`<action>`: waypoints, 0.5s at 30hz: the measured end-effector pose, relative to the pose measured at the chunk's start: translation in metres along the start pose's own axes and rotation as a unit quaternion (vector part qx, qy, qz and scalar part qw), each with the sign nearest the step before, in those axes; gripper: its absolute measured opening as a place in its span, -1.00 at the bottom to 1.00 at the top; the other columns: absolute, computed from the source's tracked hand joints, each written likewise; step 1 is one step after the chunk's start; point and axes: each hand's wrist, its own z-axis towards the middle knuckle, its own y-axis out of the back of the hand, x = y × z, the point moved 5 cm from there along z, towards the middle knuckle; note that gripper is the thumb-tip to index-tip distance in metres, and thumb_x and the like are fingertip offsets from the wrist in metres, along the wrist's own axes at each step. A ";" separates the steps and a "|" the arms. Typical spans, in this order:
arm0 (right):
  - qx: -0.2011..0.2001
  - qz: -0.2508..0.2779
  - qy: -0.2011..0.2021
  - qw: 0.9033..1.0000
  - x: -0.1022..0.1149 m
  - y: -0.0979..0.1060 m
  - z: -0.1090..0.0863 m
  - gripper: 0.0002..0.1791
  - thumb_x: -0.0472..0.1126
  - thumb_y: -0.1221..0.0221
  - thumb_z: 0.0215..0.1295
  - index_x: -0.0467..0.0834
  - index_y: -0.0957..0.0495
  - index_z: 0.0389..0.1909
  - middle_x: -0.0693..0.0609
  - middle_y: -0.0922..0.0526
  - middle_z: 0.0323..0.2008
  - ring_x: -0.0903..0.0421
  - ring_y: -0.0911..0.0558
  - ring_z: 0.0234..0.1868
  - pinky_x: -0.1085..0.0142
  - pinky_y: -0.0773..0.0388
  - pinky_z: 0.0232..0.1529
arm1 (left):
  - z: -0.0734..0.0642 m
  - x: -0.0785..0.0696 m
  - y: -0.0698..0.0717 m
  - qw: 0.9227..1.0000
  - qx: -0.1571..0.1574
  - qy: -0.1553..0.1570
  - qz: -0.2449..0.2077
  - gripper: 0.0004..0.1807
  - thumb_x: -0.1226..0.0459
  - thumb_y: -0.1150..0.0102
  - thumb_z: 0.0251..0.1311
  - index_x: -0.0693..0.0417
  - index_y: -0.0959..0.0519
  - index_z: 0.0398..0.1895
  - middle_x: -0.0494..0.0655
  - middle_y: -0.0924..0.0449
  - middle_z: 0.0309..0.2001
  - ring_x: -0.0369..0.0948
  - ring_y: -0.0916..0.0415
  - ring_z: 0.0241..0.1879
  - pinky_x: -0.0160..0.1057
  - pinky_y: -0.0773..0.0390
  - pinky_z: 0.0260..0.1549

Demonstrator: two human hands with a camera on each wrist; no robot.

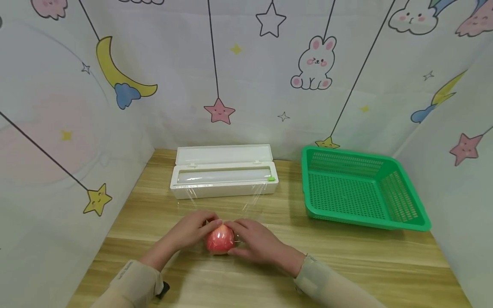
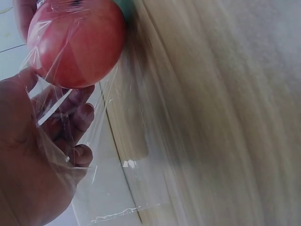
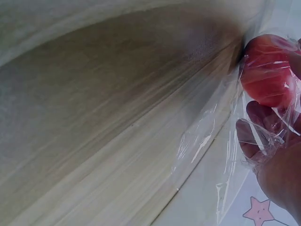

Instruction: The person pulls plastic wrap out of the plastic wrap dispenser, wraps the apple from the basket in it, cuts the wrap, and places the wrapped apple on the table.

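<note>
A red apple [image 1: 220,239] sits on the wooden table between both hands, with clear cling film [image 2: 101,110] drawn over it in shiny creases. My left hand [image 1: 196,230] holds the apple's left side and top, its thumb along the upper edge. My right hand [image 1: 259,241] grips it from the right, with fingers near the top and thumb low down. In the left wrist view, loose film crosses the palm and curled fingers. Film also bunches around the right fingers [image 3: 256,125] in the right wrist view. The apple's underside is hidden.
Behind the hands stands an open white cling film box [image 1: 227,190] with a green slider; its film stretches toward the apple. A green plastic basket [image 1: 363,222] stands at the right. Printed cloth walls [image 1: 254,77] enclose the table [image 1: 239,282] at back and sides.
</note>
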 end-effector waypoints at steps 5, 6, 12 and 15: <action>-0.005 0.005 -0.002 1.000 -0.003 -0.002 0.003 -0.25 0.15 -0.34 0.47 -0.04 -0.39 0.54 0.03 -0.60 0.28 0.06 -0.59 0.31 0.12 -0.54 0.38 | 0.001 -0.001 0.000 1.000 -0.015 0.014 0.012 -0.76 -0.03 -0.14 0.59 -0.17 -0.68 -0.16 -0.39 -0.62 -0.30 -0.34 -0.49 -0.31 -0.26 -0.55 -0.29; -0.005 0.004 -0.001 1.000 -0.004 -0.002 0.004 -0.26 0.15 -0.34 0.47 -0.04 -0.39 0.54 0.04 -0.61 0.27 0.06 -0.59 0.29 0.13 -0.55 0.38 | 0.001 -0.001 0.001 1.000 -0.018 0.013 0.017 -0.78 -0.01 -0.15 0.59 -0.16 -0.68 -0.16 -0.39 -0.62 -0.31 -0.35 -0.49 -0.32 -0.25 -0.55 -0.29; -0.011 0.007 0.000 1.000 -0.005 -0.002 0.006 -0.27 0.15 -0.35 0.46 -0.05 -0.42 0.53 0.03 -0.63 0.22 0.07 -0.61 0.25 0.13 -0.56 0.35 | 0.003 -0.001 0.004 0.997 -0.043 0.015 0.054 -0.82 0.12 -0.15 0.60 -0.08 -0.70 -0.13 -0.29 -0.69 -0.28 -0.26 -0.59 -0.26 -0.10 -0.65 -0.18; -0.014 0.011 0.003 1.000 -0.005 0.001 0.007 -0.27 0.14 -0.35 0.45 -0.06 -0.43 0.52 0.01 -0.64 0.21 0.05 -0.62 0.24 0.11 -0.57 0.33 | 0.000 0.000 0.008 0.996 -0.060 0.017 0.065 -0.77 0.13 -0.11 0.62 -0.02 -0.73 -0.02 -0.18 -0.76 -0.14 -0.15 -0.68 -0.10 0.04 -0.68 -0.03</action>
